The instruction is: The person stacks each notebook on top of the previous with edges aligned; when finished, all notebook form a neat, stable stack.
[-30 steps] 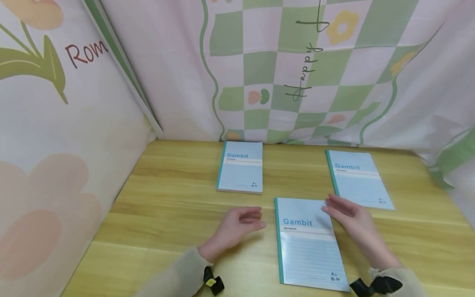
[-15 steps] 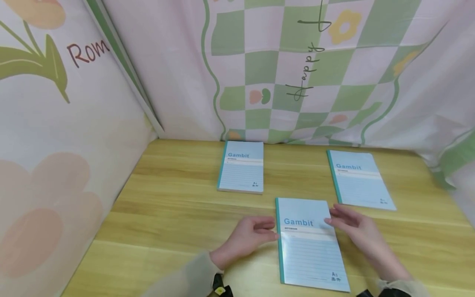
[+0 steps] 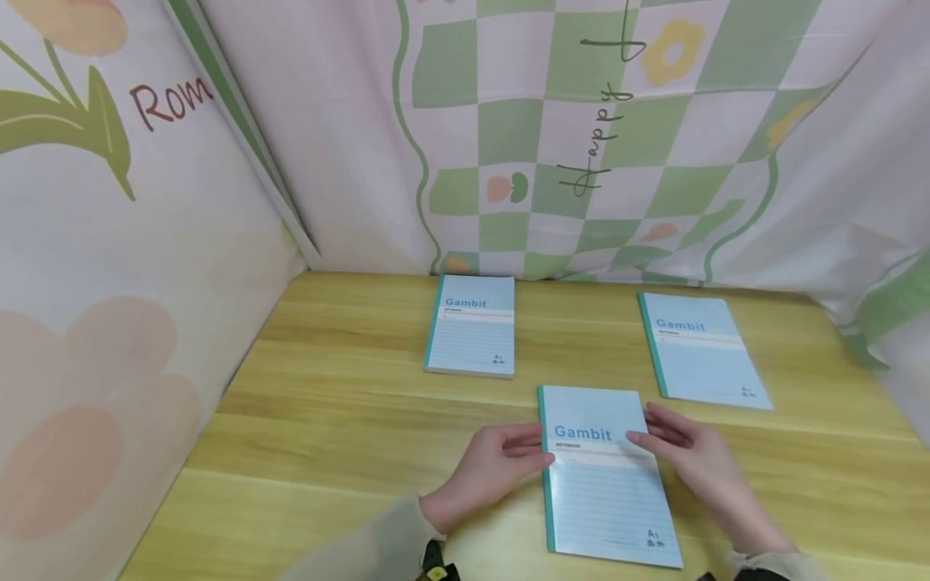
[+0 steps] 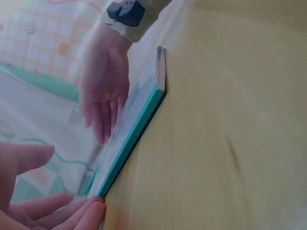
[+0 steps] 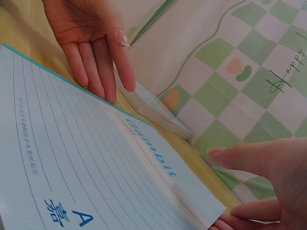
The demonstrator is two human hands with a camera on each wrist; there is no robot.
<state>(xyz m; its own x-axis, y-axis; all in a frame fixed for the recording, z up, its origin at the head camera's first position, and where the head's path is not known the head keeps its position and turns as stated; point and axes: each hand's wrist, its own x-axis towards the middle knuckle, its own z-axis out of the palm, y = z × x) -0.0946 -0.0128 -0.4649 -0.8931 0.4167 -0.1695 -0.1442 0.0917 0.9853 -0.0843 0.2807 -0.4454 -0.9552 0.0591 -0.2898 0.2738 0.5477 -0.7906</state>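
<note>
A wooden table (image 3: 320, 428) fills the low part of the head view. Behind it hangs a back cloth (image 3: 501, 129) with green and white squares and the word "Happy". On the left is a side cloth (image 3: 145, 250) with big pink flowers and the letters "Rom". Two more notebooks lie flat on the table. The back left notebook (image 3: 471, 343) is by the back cloth, beyond the left hand (image 3: 485, 468). The back right notebook (image 3: 708, 363) lies just past the right hand (image 3: 701, 456), near its fingers.

The front notebook (image 3: 603, 508) lies flat on the table between the two hands. Its green spine (image 3: 549, 516) faces the left hand. The left fingers touch this side, and the left thumb is up in the air. The right fingers are at the other long side, with the right thumb lifted over the cover. Both hands have a wide gap between thumb and fingers, and neither one pinches the book.

One second ago, the left hand was well apart from the front notebook. Now it is right at the spine. The right hand was up by the top corner, and now it is a bit lower down that side. All three books lie in the same spots as before.
</note>
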